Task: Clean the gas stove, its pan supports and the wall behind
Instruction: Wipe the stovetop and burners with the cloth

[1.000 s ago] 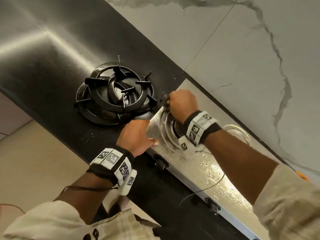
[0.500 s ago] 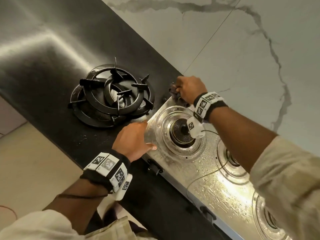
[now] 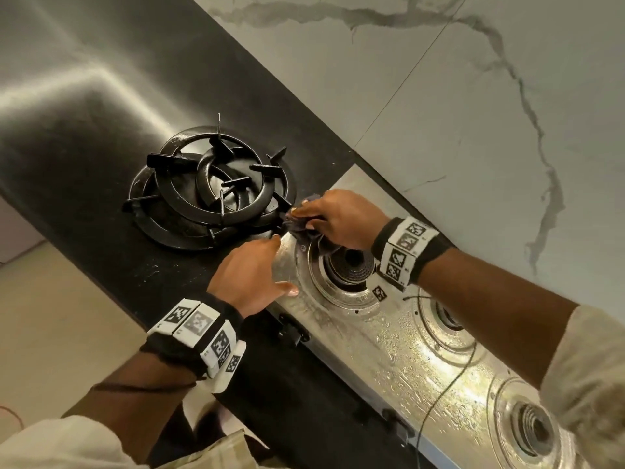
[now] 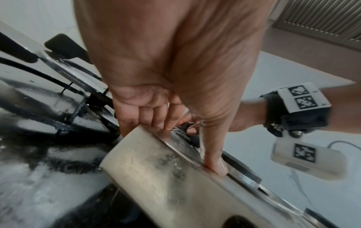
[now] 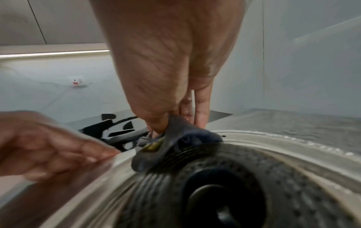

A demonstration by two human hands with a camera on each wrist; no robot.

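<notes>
The wet steel gas stove [image 3: 389,343] lies along the black counter, its burners bare. My left hand [image 3: 267,269] grips the stove's left corner [image 4: 166,177], thumb on top and fingers round the end edge. My right hand [image 3: 304,216] pinches a dark cloth [image 3: 304,233] and presses it on the stove's left end, beside the first burner [image 3: 351,265]. The right wrist view shows the cloth [image 5: 175,138] bunched against that burner's ring [image 5: 215,185]. Black pan supports [image 3: 209,191] are stacked on the counter left of the stove. The marble wall [image 3: 439,113] runs behind.
The stove's front face carries black knobs [image 3: 294,330]. A thin black cable [image 3: 449,394] trails across the stove top from my right wrist. Two more burners [image 3: 446,316] [image 3: 534,431] sit further right. A brushed steel surface [image 3: 84,79] fills the upper left, and pale floor [image 3: 50,316] lies below the counter edge.
My right hand has brought the cloth from the stove's back left corner forward to the left end beside the first burner. My left hand has kept its grip on the corner.
</notes>
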